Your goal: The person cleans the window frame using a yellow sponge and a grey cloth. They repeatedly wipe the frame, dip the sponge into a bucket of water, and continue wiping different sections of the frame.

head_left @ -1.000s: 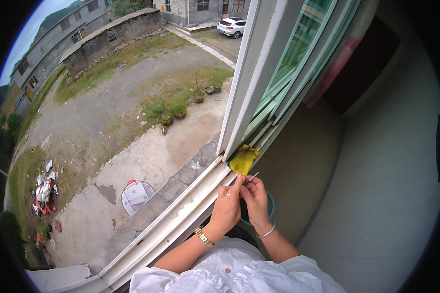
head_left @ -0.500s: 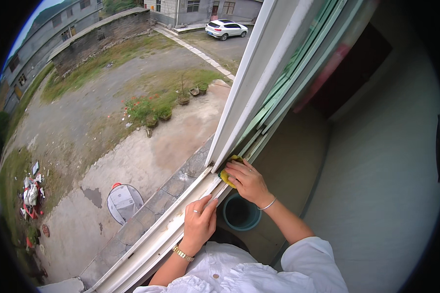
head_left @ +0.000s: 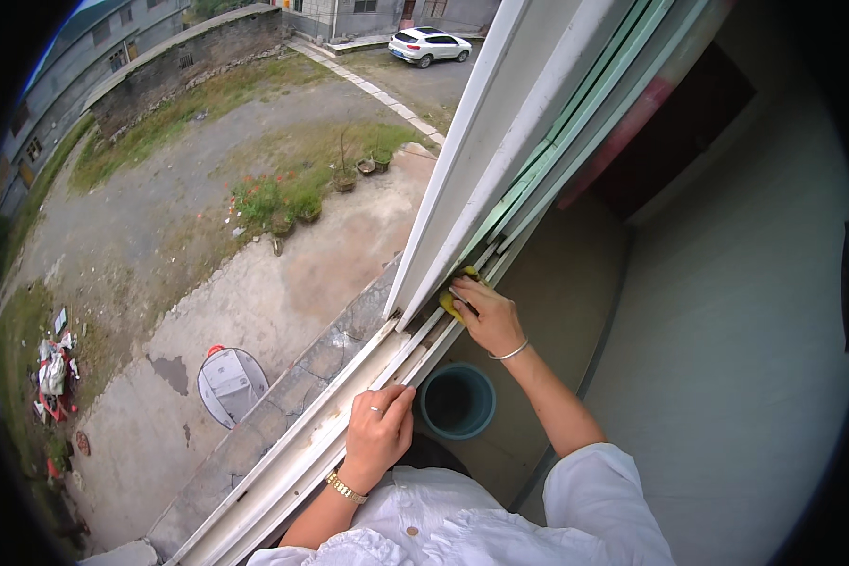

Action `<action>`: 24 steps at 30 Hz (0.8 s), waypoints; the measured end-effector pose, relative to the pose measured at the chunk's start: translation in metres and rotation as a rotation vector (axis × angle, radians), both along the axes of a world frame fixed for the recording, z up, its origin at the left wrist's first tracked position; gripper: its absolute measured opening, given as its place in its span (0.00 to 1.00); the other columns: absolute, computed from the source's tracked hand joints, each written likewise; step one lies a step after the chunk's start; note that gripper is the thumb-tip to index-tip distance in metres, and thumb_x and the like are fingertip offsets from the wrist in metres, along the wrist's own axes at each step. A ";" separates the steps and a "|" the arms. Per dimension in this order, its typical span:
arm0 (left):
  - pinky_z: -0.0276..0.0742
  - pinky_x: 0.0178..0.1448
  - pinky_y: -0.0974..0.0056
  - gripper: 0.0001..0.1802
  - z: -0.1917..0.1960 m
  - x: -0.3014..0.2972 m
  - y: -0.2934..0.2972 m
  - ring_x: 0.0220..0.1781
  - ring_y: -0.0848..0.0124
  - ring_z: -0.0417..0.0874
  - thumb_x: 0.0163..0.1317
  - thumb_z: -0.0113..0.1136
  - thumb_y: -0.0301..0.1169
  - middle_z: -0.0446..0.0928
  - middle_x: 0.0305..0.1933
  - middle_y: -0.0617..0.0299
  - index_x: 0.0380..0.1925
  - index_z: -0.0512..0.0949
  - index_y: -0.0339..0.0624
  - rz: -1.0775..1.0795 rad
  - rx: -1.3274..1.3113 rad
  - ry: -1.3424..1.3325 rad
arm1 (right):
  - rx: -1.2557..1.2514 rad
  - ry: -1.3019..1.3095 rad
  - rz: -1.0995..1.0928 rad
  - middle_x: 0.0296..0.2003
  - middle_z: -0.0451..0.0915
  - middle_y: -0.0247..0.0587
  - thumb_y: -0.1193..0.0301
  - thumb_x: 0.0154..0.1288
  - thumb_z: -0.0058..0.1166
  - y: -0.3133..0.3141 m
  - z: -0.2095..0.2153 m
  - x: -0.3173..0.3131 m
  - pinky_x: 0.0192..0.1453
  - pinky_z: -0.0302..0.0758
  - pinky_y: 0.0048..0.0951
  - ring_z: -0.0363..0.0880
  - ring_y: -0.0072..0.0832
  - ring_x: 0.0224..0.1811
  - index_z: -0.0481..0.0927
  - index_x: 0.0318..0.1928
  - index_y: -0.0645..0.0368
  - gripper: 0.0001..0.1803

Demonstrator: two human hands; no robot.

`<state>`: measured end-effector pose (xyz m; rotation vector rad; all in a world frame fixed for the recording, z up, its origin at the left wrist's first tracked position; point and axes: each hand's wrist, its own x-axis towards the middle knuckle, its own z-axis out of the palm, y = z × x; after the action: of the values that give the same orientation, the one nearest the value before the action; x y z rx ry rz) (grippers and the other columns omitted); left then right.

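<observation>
My right hand (head_left: 492, 321) is closed on a yellow cleaning cloth (head_left: 450, 304), pressed into the window track (head_left: 424, 341) beside the upright edge of the white sliding sash (head_left: 462, 189). Fingers cover part of the cloth, and its far end sits in the shade of the sash. Lower down the same window, my left hand (head_left: 379, 426) has its fingers bent over the white window sill (head_left: 307, 453), gripping its inner edge. A ring and a gold-coloured watch are on that hand and wrist; a bangle circles the right wrist.
Below my hands, inside, a blue bucket (head_left: 457, 401) stands on the floor. Outside lie a stone ledge (head_left: 288, 401), a round covered object (head_left: 231, 387), potted plants (head_left: 278, 203) and a parked white car (head_left: 429, 45). A pale wall (head_left: 726, 358) rises at the right.
My right hand has slid the cloth a little farther along the track, away from me. The left hand's fingers are more bent on the sill. The whole view has shifted slightly.
</observation>
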<state>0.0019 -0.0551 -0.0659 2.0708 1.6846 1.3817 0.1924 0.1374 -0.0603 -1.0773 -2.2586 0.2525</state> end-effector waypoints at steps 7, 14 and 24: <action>0.73 0.48 0.58 0.19 0.003 0.003 -0.001 0.41 0.60 0.79 0.50 0.65 0.18 0.79 0.43 0.58 0.45 0.81 0.39 -0.021 0.005 0.018 | -0.028 0.072 -0.085 0.49 0.85 0.38 0.69 0.64 0.61 0.037 -0.003 0.028 0.54 0.81 0.34 0.83 0.39 0.51 0.85 0.46 0.56 0.11; 0.73 0.48 0.58 0.18 -0.001 0.000 0.001 0.41 0.60 0.79 0.51 0.65 0.19 0.79 0.43 0.59 0.45 0.80 0.39 -0.005 0.009 -0.007 | -0.030 0.050 -0.064 0.47 0.86 0.37 0.70 0.62 0.64 0.007 -0.002 0.003 0.51 0.81 0.33 0.85 0.38 0.48 0.86 0.44 0.56 0.10; 0.74 0.47 0.58 0.17 0.005 0.005 0.002 0.40 0.60 0.80 0.51 0.64 0.17 0.81 0.42 0.58 0.43 0.81 0.39 -0.014 0.014 -0.042 | 0.071 -0.051 -0.198 0.48 0.84 0.40 0.71 0.64 0.59 0.041 0.000 0.024 0.48 0.81 0.36 0.83 0.42 0.46 0.84 0.44 0.58 0.09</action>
<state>0.0068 -0.0536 -0.0613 2.0423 1.6460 1.4264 0.2162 0.1784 -0.0599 -1.2718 -2.1682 0.0630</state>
